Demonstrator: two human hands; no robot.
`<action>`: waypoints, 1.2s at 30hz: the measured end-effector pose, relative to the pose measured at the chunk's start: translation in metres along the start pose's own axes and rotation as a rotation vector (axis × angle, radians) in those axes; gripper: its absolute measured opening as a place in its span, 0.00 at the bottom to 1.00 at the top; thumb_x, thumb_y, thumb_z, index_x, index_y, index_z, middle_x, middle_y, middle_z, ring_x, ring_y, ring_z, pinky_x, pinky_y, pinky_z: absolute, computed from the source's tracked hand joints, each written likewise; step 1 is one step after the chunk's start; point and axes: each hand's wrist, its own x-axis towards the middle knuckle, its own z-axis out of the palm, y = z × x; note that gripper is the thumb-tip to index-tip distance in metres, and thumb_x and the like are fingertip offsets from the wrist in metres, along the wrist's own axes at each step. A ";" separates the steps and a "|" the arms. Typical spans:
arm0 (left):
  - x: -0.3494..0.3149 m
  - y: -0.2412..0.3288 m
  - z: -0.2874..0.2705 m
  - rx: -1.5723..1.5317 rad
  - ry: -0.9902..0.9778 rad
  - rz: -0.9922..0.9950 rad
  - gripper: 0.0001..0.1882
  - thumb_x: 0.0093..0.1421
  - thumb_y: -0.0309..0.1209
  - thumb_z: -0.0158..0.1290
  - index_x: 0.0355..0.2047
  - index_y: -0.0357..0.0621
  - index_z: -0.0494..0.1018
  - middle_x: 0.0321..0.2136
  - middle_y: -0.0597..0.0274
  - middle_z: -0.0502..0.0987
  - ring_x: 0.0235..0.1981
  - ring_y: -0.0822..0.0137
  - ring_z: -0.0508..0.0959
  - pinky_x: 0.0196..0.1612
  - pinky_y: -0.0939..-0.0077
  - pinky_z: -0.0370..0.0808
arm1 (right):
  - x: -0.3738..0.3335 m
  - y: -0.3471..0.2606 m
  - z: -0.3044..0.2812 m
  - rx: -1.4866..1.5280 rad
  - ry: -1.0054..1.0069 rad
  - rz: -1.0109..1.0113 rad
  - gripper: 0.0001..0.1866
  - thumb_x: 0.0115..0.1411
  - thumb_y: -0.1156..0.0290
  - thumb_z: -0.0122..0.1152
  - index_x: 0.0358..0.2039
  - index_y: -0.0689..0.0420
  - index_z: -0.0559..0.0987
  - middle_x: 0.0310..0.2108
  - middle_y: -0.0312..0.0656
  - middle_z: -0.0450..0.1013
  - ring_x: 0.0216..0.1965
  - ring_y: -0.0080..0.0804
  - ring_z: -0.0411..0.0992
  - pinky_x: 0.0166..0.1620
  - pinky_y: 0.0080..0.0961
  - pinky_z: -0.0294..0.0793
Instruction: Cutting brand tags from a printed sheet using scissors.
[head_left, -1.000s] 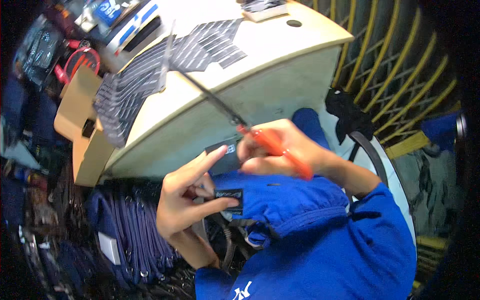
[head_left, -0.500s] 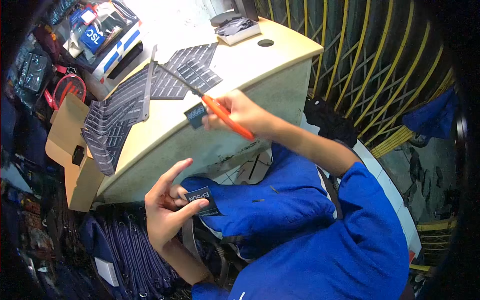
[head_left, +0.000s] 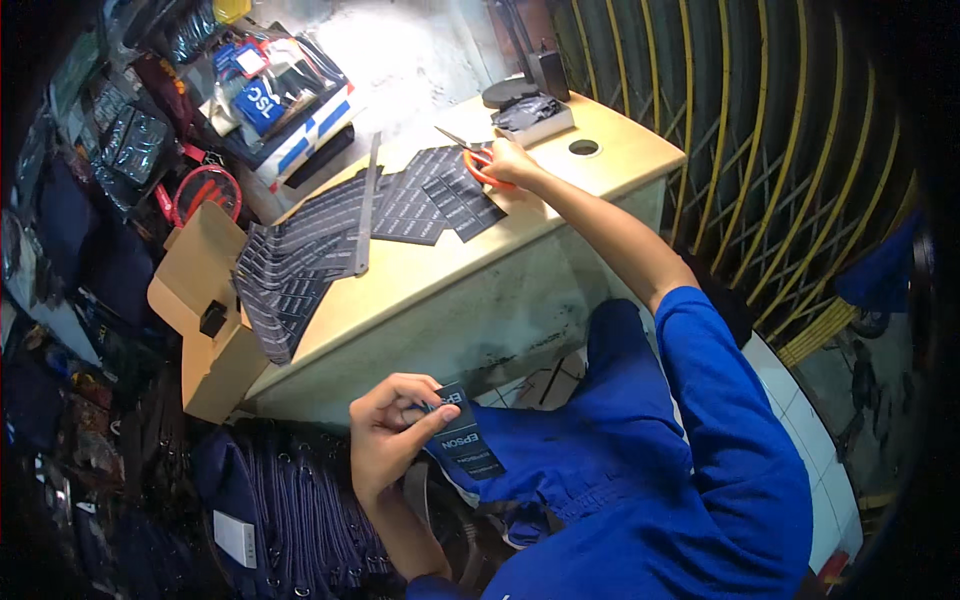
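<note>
Pale desk (head_left: 632,150) bears black label sheets (head_left: 408,212); right hand (head_left: 512,164) curled around orange-handled scissors (head_left: 472,172), near tray (head_left: 548,128), fingertips hidden; left hand (head_left: 388,436) pinches label strip (head_left: 462,442) by end above lap (head_left: 590,450), likely leaving length free.

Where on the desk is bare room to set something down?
Right end of desk: around the hole, between tray and right edge. Also a strip between middle sheets and front edge. Crowded: left and middle, under sheets and ruler; right hand and scissors by tray.

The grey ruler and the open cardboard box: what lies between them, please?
In the head view, dark printed sheets lie between the ruler and box.
</note>
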 end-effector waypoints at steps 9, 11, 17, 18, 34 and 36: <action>0.012 0.004 0.008 0.110 0.044 0.041 0.09 0.47 0.11 0.58 0.30 0.32 0.75 0.31 0.61 0.75 0.26 0.83 0.71 0.27 0.93 0.66 | -0.069 -0.022 -0.059 -0.154 0.175 -0.172 0.12 0.45 0.65 0.61 0.21 0.64 0.77 0.22 0.54 0.73 0.28 0.48 0.75 0.31 0.38 0.73; 0.018 0.002 0.010 0.129 0.055 0.103 0.10 0.47 0.12 0.58 0.30 0.32 0.75 0.31 0.61 0.76 0.26 0.84 0.71 0.27 0.94 0.66 | -0.099 -0.039 -0.072 0.074 -0.024 -0.186 0.20 0.53 0.57 0.62 0.27 0.66 0.77 0.22 0.46 0.73 0.26 0.24 0.71 0.29 0.25 0.69; 0.014 0.006 0.018 0.108 0.135 0.107 0.19 0.45 0.10 0.58 0.39 0.31 0.74 0.42 0.56 0.72 0.33 0.79 0.72 0.34 0.89 0.74 | -0.213 -0.093 -0.066 0.837 -0.650 -0.192 0.11 0.55 0.68 0.63 0.33 0.62 0.76 0.30 0.36 0.75 0.31 0.16 0.70 0.37 0.15 0.68; 0.014 0.006 0.022 0.050 0.137 0.101 0.21 0.44 0.09 0.58 0.41 0.31 0.73 0.43 0.55 0.71 0.34 0.77 0.73 0.36 0.86 0.76 | -0.229 -0.101 -0.071 0.900 -0.691 -0.188 0.10 0.55 0.70 0.63 0.34 0.62 0.76 0.30 0.34 0.74 0.30 0.14 0.69 0.35 0.14 0.67; 0.014 0.003 0.032 0.212 0.116 0.149 0.22 0.45 0.10 0.57 0.43 0.32 0.71 0.45 0.54 0.69 0.44 0.70 0.73 0.40 0.81 0.77 | -0.283 -0.114 -0.039 1.131 -0.339 -0.071 0.07 0.59 0.72 0.56 0.35 0.62 0.74 0.26 0.29 0.70 0.28 0.11 0.64 0.29 0.11 0.64; 0.014 0.002 0.030 0.218 0.089 0.119 0.24 0.43 0.09 0.57 0.44 0.31 0.73 0.45 0.53 0.70 0.42 0.70 0.74 0.40 0.81 0.76 | -0.286 -0.116 -0.036 1.180 -0.308 -0.066 0.07 0.58 0.71 0.59 0.32 0.62 0.74 0.23 0.27 0.67 0.26 0.10 0.61 0.27 0.10 0.61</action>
